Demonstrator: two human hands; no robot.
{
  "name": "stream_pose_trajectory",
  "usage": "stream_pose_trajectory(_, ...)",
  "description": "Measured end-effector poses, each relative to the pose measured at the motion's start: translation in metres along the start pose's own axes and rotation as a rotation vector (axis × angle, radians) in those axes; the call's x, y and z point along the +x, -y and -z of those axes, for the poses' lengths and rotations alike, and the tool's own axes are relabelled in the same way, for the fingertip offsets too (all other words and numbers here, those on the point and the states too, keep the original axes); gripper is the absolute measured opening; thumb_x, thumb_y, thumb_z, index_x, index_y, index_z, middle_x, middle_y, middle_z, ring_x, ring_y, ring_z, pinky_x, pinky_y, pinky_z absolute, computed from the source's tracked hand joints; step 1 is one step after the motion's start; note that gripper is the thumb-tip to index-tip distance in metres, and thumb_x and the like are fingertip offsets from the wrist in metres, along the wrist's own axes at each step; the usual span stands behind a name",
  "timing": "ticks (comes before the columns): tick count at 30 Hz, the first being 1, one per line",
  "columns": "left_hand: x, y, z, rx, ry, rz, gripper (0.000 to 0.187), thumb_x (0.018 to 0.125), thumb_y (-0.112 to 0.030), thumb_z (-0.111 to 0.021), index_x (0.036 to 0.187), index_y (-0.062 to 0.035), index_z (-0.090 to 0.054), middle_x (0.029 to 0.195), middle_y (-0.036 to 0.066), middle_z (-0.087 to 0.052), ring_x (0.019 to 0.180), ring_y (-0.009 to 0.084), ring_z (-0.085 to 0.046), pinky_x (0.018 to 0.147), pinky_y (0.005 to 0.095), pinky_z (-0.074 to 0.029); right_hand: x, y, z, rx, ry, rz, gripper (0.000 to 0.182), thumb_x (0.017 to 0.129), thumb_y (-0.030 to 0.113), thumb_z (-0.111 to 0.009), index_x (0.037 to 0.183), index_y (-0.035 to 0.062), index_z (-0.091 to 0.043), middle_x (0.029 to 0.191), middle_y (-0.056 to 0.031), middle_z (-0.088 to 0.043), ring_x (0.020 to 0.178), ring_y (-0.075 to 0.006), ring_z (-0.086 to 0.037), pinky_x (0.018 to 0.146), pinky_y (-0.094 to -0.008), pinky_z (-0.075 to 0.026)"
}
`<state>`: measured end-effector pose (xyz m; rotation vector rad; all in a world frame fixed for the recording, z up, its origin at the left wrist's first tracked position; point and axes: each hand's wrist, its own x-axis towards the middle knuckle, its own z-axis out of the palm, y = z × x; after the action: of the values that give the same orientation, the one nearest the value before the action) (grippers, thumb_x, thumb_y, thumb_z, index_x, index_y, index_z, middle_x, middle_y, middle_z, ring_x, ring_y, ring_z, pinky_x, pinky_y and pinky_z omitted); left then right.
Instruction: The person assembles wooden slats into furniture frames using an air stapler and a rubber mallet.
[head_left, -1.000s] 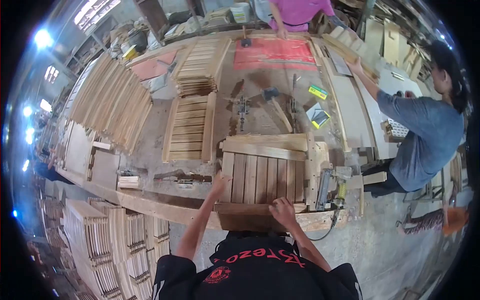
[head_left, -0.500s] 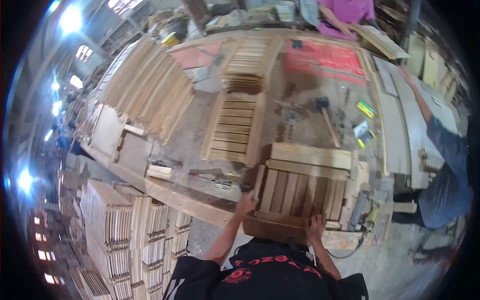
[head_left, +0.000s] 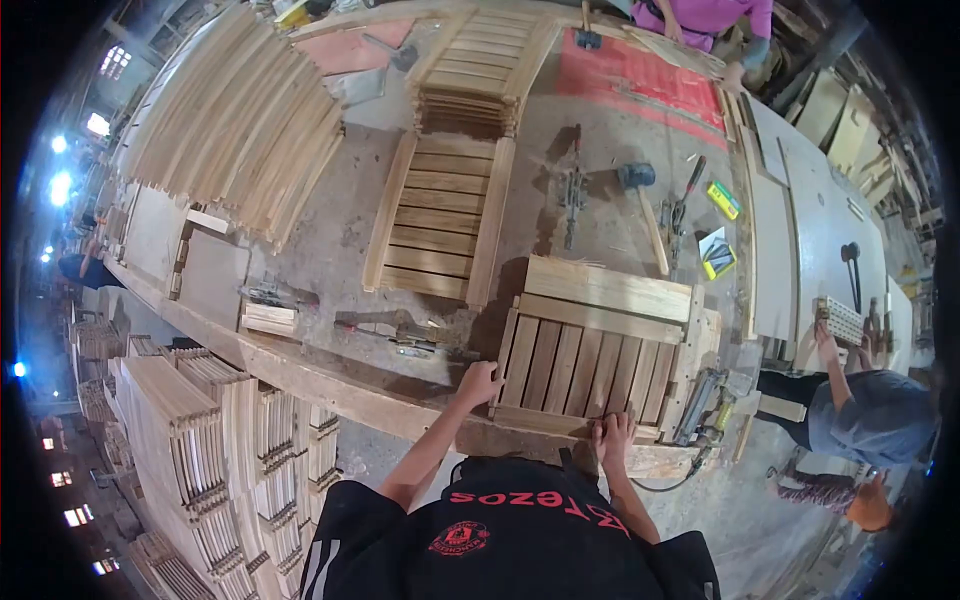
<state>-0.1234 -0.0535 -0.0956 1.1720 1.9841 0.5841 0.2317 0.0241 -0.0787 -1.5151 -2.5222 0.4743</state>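
A slatted wooden panel (head_left: 585,365) lies at the near edge of the workbench, its slats running away from me inside a frame of rails. My left hand (head_left: 480,384) is closed at the panel's left near corner, gripping the left rail. Over the near rail curl the fingers of my right hand (head_left: 613,440), further right. Stacked boards (head_left: 608,290) lie along the panel's far side. Right beside the panel rests a metal clamp-like tool (head_left: 700,400) with a cable or hose hanging from it.
A second slatted panel (head_left: 435,215) lies mid-bench, with a large stack of slats (head_left: 235,120) at far left. A mallet (head_left: 640,190) and toggle clamps (head_left: 573,190) lie beyond. Finished panels (head_left: 165,410) are piled on the floor at left. Co-workers (head_left: 870,415) are at the right and far side.
The panel's near rail, tilted up toward me before, now lies flatter with the slats. Both hands have stayed on the panel. My view has shifted, and the right-hand co-worker has drawn an arm back.
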Motion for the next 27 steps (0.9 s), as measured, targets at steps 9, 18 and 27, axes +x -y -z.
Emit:
stream_pose_trajectory(9,-0.005,0.021,0.086,-0.133,-0.789,0.279,0.021,0.084,-0.025,-0.066,0.086,-0.0048,-0.065,0.084,0.014,-0.067,0.08,0.0314,-0.065,0.07,0.0447,-0.051,0.003,0.0,-0.008,-0.033,-0.019,0.022,0.029,0.086,0.033,-0.054,0.093,0.0048,-0.057,0.104,-0.019,-0.052,0.1,-0.0426,-0.047,0.088,-0.0539,-0.039)
stream_pose_trajectory(18,0.036,0.284,0.163,-1.15,-1.351,0.759,0.063,0.078,-0.05,-0.068,0.119,-0.0056,-0.051,0.099,0.013,-0.058,0.089,0.0273,-0.058,0.077,0.042,-0.047,-0.01,-0.029,-0.027,-0.001,0.003,0.109,0.031,0.084,0.033,-0.055,0.093,0.0022,-0.055,0.106,-0.0233,-0.05,0.111,-0.045,-0.044,0.097,-0.0566,-0.035)
stream_pose_trajectory(27,-0.063,0.066,0.213,-1.412,-0.882,-0.023,0.064,0.09,-0.065,-0.043,0.076,-0.0048,-0.063,0.065,0.009,-0.06,0.061,0.0208,-0.059,0.063,0.0334,-0.046,-0.007,-0.012,-0.02,0.056,-0.006,0.004,0.032,0.081,0.033,-0.057,0.09,0.0028,-0.056,0.105,-0.0216,-0.052,0.11,-0.0436,-0.046,0.095,-0.0563,-0.036)
